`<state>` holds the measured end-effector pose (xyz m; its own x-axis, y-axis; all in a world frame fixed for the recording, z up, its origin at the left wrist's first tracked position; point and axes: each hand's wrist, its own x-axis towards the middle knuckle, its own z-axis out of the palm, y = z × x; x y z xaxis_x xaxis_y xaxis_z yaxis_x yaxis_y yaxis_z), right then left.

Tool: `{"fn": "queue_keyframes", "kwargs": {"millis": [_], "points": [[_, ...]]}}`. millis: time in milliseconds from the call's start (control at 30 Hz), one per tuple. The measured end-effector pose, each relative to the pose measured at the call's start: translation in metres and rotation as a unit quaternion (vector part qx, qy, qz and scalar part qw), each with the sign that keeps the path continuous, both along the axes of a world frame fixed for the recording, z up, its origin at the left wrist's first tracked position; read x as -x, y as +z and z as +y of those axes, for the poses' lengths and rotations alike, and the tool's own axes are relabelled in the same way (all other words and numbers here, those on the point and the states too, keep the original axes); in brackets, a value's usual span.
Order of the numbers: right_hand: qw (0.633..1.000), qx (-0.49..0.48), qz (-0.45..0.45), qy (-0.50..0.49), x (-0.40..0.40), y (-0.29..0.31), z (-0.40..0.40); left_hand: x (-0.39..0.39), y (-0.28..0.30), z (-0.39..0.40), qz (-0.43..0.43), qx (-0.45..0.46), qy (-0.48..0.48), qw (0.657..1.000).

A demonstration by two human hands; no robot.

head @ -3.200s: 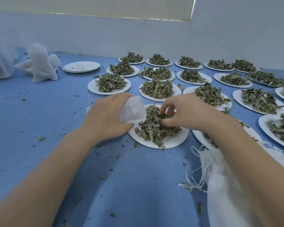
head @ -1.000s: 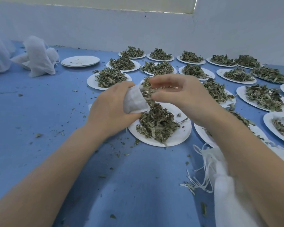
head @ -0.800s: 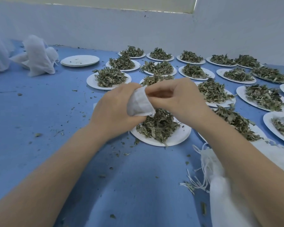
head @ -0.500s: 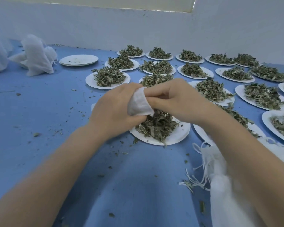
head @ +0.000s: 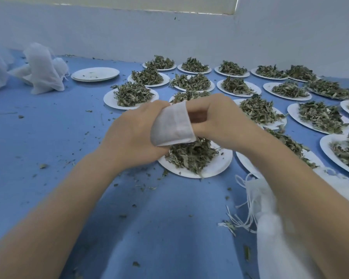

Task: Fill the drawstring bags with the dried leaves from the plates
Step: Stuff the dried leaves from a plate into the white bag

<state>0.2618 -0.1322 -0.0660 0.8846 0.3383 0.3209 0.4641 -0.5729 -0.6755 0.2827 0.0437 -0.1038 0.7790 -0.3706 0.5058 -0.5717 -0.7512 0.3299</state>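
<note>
Just above the near plate (head: 214,170), the left hand (head: 129,137) gripped a small white drawstring bag (head: 172,123), fingers curled round its side. The right hand (head: 220,119) met the bag's mouth, its curled fingers at or inside the opening; whether they pinched leaves I could not tell. Beneath the bag, a heap of dried leaves (head: 189,156) lay on that near plate, on the blue desk (head: 48,137). Beyond that plate stood rows of further plates (head: 238,91), each heaped with leaves. Far to its left sat a stack of bare plates (head: 95,74) and, beyond them, white filled bags (head: 42,69). Right of the near plate, under the right forearm, lay a pile of white bags with loose strings (head: 254,204). Leaf crumbs were scattered over the desk around it.
</note>
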Motion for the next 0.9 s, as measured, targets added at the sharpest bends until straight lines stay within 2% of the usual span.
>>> {"fn": "queue_keyframes", "kwargs": {"millis": [67, 133, 200, 300, 367, 433, 667, 900], "points": [[0.998, -0.064, 0.006, -0.005, -0.002, 0.002, -0.009, -0.005, -0.001, 0.007, 0.011, -0.014, 0.021, 1.000], [0.996, -0.064, -0.009, -0.064, -0.004, 0.001, -0.015, -0.010, -0.002, 0.014, 0.013, -0.009, 0.041, 0.999], [0.993, 0.055, -0.020, -0.100, -0.006, -0.003, -0.016, -0.013, -0.004, 0.020, 0.020, 0.005, 0.057, 0.998], [0.966, 0.242, 0.025, -0.088, -0.007, -0.010, -0.010, -0.016, -0.006, 0.025, 0.022, 0.012, 0.073, 0.997], [0.949, 0.301, 0.028, -0.089, -0.009, -0.014, -0.005, -0.016, -0.006, 0.026, 0.013, 0.012, 0.070, 0.997], [0.943, 0.320, -0.008, -0.090, -0.011, -0.016, -0.003, -0.017, -0.005, 0.026, 0.013, 0.008, 0.067, 0.998], [0.956, 0.274, -0.055, -0.084, -0.011, -0.009, -0.011, -0.018, -0.007, 0.027, 0.024, -0.004, 0.064, 0.998], [0.986, 0.087, -0.092, -0.104, -0.008, 0.009, -0.023, -0.018, -0.010, 0.027, 0.026, -0.021, 0.059, 0.998]]}}
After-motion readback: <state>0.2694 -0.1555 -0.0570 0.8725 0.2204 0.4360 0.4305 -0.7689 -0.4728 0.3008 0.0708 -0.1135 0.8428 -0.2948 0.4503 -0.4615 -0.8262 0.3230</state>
